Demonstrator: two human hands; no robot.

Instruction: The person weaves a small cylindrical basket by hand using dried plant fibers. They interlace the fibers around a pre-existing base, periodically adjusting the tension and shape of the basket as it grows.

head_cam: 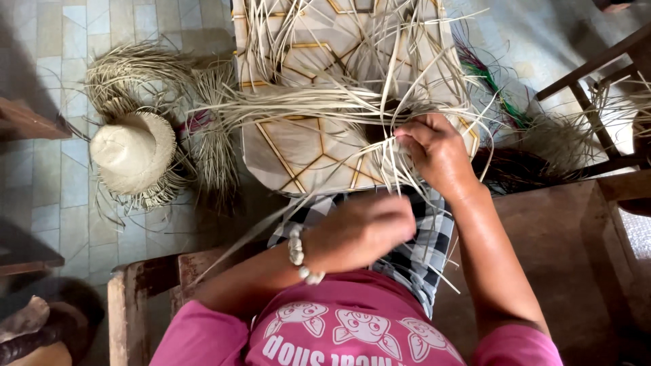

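So both hands are pinching pale straw strands fanned over the patterned cushion on the lap, right hand gripping a bunch, left hand closed on loose ends, and they look light, springy, brittle, best held near the woven base.

Pale tan straw strands lie over a cream cushion lined in gold hexagons at upper centre. A cream woven hat sits left on grey-blue tiles; below are black-and-white checked cloth and a pink shirt.

Soft daylight from the upper right, dim shadowed corners at left, slight motion blur throughout.
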